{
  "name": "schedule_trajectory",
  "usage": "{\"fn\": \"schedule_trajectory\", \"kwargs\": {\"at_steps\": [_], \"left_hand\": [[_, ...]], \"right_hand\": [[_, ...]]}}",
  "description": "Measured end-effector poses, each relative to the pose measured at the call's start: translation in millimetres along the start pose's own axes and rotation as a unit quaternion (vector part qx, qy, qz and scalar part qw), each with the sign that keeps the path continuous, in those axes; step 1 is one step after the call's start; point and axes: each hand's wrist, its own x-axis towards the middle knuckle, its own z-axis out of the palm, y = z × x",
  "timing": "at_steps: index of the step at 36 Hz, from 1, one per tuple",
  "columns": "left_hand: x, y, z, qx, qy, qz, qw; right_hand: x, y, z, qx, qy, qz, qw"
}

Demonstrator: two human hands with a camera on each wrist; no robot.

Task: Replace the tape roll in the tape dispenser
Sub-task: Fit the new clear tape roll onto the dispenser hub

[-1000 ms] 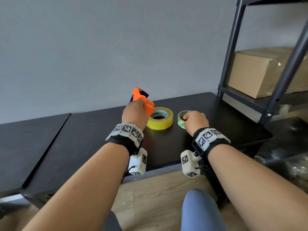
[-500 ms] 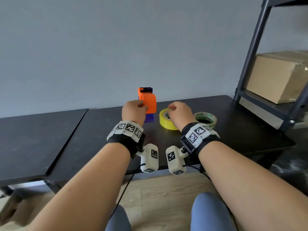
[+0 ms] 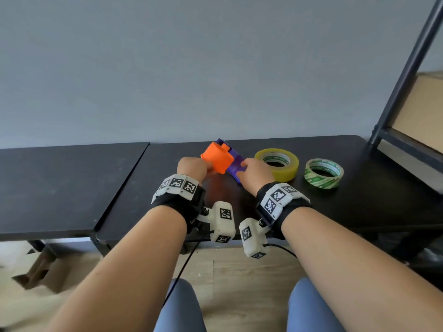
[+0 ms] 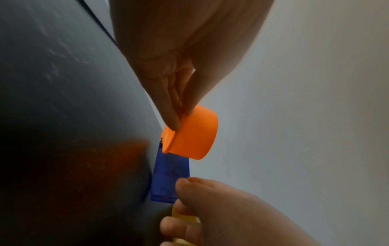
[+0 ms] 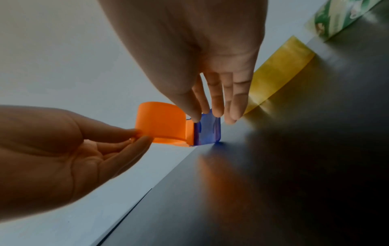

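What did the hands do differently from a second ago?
The right hand let go of the green tape roll, crossed over and now pinches the purple end of the tape dispenser. The dispenser, upright before, is now tipped over toward the left. The left hand keeps gripping its orange part. The yellow tape roll and green roll stay flat on the black table.

Both forearms reach forward over table edge, wrists banded with marker cuffs. Left hand (image 3: 191, 168) knuckles up, thumb and fingers (image 5: 134, 133) pinching orange drum of tape dispenser (image 3: 219, 160). Right hand (image 3: 254, 172) alongside, close, thumb and fingertips (image 5: 216, 109) pinching dispenser's purple part from above, remaining fingers extended downward.
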Motion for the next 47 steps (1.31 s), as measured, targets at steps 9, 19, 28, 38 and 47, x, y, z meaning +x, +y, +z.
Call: {"fn": "schedule_trajectory", "kwargs": {"at_steps": [9, 19, 28, 38, 47], "left_hand": [[24.3, -22.2, 1.9, -0.144, 0.025, -0.111, 0.983], [5.5, -12.2, 10.8, 0.116, 0.067, 0.033, 0.990], [5.6, -4.0, 16.2, 0.215, 0.014, 0.083, 0.973], [5.1, 17.8, 23.9, 0.207, 0.025, 0.127, 0.970], [2.3, 31.5, 43.4, 0.207, 0.020, 0.128, 0.970]], "right_hand": [[9.8, -3.2, 7.5, -0.021, 0.010, -0.019, 1.000], [19.4, -3.0, 13.1, -0.035, -0.004, -0.020, 0.999], [27.4, 1.4, 7.6, -0.032, -0.002, -0.021, 0.999], [22.2, 23.0, -26.1, -0.036, 0.064, -0.003, 0.997], [16.8, 54.4, -39.8, -0.177, -0.018, 0.058, 0.982]]}}
